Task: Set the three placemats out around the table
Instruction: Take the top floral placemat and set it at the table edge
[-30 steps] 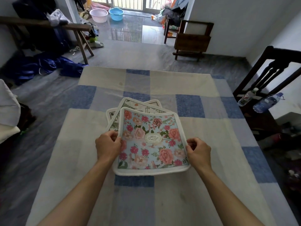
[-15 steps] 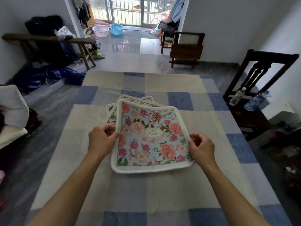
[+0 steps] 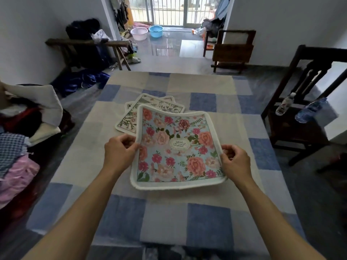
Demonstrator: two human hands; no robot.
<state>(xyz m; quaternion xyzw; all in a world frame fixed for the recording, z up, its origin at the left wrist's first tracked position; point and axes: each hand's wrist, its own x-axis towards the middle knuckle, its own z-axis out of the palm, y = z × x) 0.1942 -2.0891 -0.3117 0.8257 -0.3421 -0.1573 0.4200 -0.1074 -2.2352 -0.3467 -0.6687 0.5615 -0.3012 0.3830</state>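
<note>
The pink-flowered, white-bordered cloth placemat [image 3: 176, 149] has slid nearer, partly off two pale leafy placemats [image 3: 131, 117] in the middle of the checked tablecloth [image 3: 206, 218]. The left hand [image 3: 118, 152] and right hand [image 3: 235, 162] pinch its side edges. It looks light and floppy, so it probably needs both.

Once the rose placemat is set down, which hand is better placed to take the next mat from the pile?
Probably the left hand. Both hands grip the rose placemat, but the two mats beneath stick out on its left side, just beyond that hand; the right hand is across from them.
</note>
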